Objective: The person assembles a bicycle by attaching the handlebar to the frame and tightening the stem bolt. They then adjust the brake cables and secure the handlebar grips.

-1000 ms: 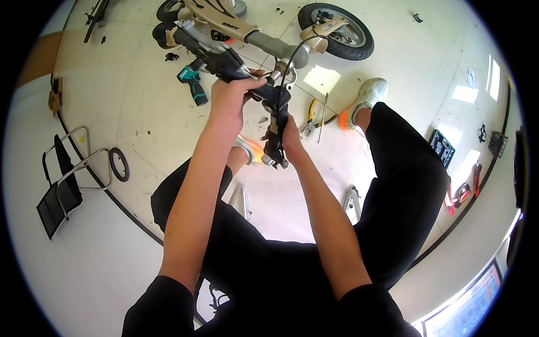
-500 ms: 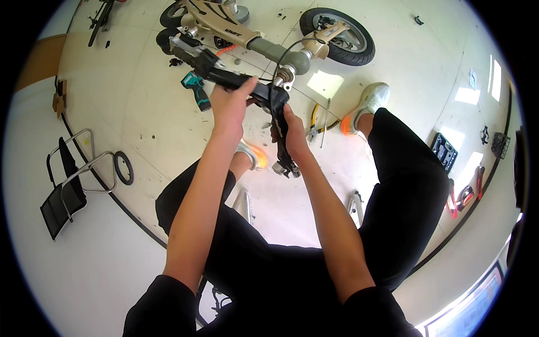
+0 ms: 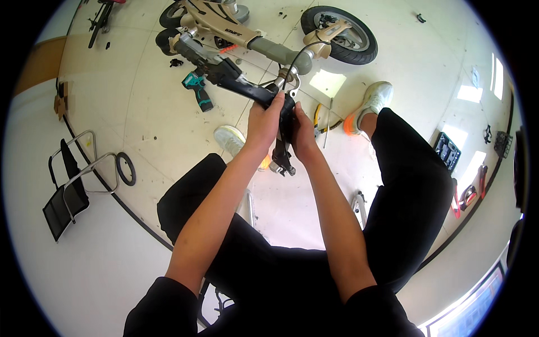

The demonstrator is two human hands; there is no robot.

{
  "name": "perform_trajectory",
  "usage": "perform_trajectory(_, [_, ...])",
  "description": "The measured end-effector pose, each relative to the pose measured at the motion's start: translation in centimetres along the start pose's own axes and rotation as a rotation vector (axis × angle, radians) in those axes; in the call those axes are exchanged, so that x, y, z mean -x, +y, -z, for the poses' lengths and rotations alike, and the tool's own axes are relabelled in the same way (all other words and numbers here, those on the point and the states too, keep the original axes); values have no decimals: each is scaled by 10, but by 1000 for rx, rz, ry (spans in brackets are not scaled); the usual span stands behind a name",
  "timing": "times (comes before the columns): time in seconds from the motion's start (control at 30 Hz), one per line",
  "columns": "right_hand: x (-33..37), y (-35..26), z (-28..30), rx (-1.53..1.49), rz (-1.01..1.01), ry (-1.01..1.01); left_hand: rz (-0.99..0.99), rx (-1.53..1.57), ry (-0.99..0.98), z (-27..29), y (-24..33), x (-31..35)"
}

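I see a black mesh chair with silver tubular legs (image 3: 67, 208) at far left, then a teal-and-black cordless drill (image 3: 197, 90), a beige two-wheeled frame (image 3: 233, 32) blocking the way ahead, yellow-and-black pliers (image 3: 317, 116) and a dark rectangular tool case (image 3: 447, 151). My left grip (image 3: 262, 126) and right grip (image 3: 304, 133) are clamped on an angled black handlebar (image 3: 240, 86), which runs up-left from them and down between them.

One fisheye view from your head, facing down, lap (image 3: 295, 269) close, left grip (image 3: 264, 124) and right grip (image 3: 305, 136) central, floor (image 3: 132, 101) beyond.
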State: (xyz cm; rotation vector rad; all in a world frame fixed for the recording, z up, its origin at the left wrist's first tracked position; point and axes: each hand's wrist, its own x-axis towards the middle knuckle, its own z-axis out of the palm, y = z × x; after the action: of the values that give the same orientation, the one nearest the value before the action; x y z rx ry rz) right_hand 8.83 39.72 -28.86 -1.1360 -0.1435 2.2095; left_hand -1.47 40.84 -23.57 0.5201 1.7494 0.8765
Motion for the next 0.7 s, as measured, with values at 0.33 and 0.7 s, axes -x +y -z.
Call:
perform_trajectory(0.33, [-33,1,24,-14,123,34,-245,-81,-104,-24,-26,-29])
perform_trajectory(0.7, [-52,-70,32,-27,215,165,-266,-25,-77,-35,-25,-29])
